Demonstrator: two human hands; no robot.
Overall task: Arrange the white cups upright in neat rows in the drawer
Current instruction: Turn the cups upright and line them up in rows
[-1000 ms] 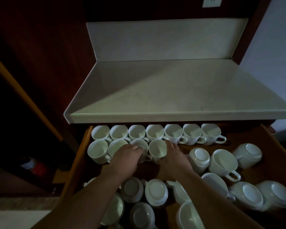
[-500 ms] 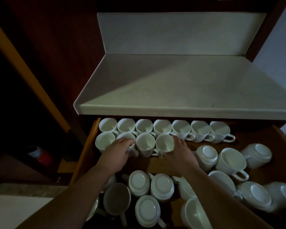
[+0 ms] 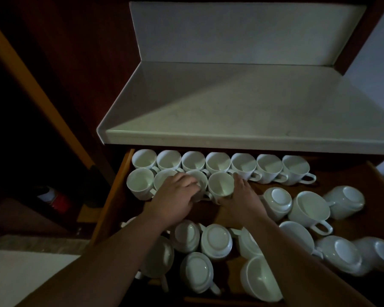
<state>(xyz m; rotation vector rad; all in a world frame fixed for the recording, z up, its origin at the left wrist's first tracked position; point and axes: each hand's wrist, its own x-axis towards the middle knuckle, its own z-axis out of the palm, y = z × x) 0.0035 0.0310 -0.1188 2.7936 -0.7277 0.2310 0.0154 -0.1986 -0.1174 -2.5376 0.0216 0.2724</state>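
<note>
Seven cups (image 3: 217,161): upright back row in drawer (image 3: 120,185).
Second row: four cups now; fourth cup (image 3: 221,185) leaned a second ago, now it stands upright.
Left hand (image 3: 175,198): fingers curled over third cup (image 3: 201,179).
Right hand (image 3: 242,196): straight fingers press fourth cup's side.
Loose cups (image 3: 216,240): many upside down, still waiting.
Writing: none readable.

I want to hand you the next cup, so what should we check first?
1. Back row, seven cups upright: ok.
2. Second row full: not ok, only four cups.
3. Left hand free: not ok, it grips the third cup.
4. Right hand free: not ok, its fingers press the fourth cup.
5. Loose cups upright: not ok, several are upside down.
6. Chips or cracks: cannot tell, too dark.
</note>
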